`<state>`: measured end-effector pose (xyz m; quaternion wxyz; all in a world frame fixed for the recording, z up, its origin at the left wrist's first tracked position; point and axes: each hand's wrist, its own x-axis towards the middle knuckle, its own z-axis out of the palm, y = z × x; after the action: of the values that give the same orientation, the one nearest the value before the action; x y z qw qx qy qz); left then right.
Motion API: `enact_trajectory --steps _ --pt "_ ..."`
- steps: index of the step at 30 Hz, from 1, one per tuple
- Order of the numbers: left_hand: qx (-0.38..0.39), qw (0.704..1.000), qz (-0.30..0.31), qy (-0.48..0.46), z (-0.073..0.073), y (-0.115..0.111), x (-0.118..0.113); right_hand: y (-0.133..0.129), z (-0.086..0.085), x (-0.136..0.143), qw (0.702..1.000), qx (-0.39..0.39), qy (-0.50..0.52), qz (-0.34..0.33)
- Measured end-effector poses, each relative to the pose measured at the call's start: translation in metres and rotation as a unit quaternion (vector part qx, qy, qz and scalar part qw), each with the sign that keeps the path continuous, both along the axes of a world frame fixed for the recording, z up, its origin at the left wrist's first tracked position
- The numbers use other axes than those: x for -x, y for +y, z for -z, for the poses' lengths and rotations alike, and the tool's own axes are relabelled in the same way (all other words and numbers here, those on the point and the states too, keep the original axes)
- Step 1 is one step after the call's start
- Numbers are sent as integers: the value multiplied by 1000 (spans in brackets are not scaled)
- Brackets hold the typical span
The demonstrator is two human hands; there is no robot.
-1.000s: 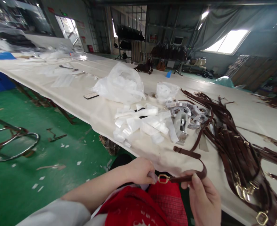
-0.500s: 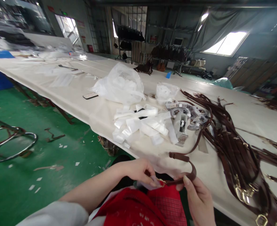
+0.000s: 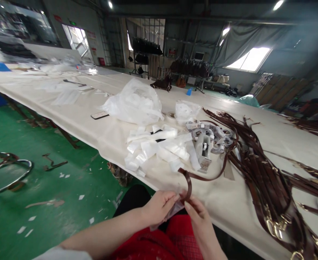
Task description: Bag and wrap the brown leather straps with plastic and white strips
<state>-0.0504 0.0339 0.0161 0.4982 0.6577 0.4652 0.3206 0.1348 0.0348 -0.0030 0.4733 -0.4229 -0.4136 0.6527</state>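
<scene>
Head view, brown strap looping upward, both hands pinching its end

At the bottom centre, the left hand and right hand pinch a brown leather strap and a clear plastic sleeve. White plastic sleeves lie mid-frame on the cream table, with a heap of brown straps to the right.

Matt brown leather strap, clear plastic sleeve

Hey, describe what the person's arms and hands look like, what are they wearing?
Both hands, left hand and right hand, are bare: no gloves, rings or watch visible. The left forearm is bare up to a pale sleeve at the frame's bottom edge. No sleeve shows on the right.
</scene>
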Motion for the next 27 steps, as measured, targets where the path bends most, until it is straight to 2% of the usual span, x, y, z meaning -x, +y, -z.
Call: enact_trajectory --steps 3,5,6,8,13,18,22,27 --pt "-85 994 44 55 -6 -7 5 17 -9 -6 980 84 168 -58" --pt "-133 984 88 84 -12 -12 8 27 -17 -7 961 151 213 -93" --pt "-142 979 108 96 -15 -14 9 32 -20 -6 954 179 223 -91" --pt "-149 972 135 118 -21 -17 10 38 -24 -2 949 205 236 -44" --pt "-116 975 136 131 -21 -17 16 43 -27 -9 958 134 243 75" --pt "18 997 73 29 -9 -12 20 40 -32 -38 964 11 199 174" --pt "132 988 41 -67 -7 -9 12 32 -31 -44 978 -61 113 165" --pt "156 979 51 -121 -8 -3 0 23 -15 -36 988 -57 42 136"
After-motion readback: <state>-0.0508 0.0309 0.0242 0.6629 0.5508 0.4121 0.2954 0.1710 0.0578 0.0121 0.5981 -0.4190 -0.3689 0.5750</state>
